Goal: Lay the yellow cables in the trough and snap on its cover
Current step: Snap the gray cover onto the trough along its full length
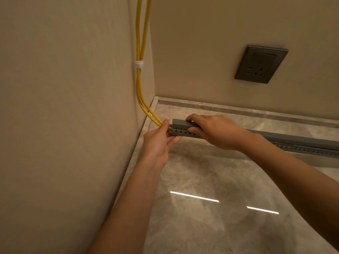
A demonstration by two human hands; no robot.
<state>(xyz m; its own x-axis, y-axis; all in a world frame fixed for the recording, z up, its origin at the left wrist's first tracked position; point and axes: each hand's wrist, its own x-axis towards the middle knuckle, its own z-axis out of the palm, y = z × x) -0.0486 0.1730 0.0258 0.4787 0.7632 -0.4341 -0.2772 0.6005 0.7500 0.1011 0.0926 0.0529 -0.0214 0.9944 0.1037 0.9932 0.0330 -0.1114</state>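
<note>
Head view. The grey slotted trough (183, 132) lies on a polished stone-patterned surface (201, 226), its open end just short of the left wall (64, 107). The two yellow cables (139, 85) come down that wall above the trough end, bound by a white tie (139, 64), then curve into the open end. At that end the left hand (158, 143) pinches the cables between thumb and curled fingers, probably to keep them low and aligned so the lid cannot trap them. Just right of it, the right hand (214, 131) clasps the cover (180, 122), fingers over its far edge and thumb against the slotted side, apparently pressing the last stretch into its catch. Beyond the trough a raised ledge (238, 109) meets the rear wall (201, 43), which carries a dark wall socket (260, 64). Nearer the viewer than the trough, two light streaks (194, 196) show the surface's gloss.
</note>
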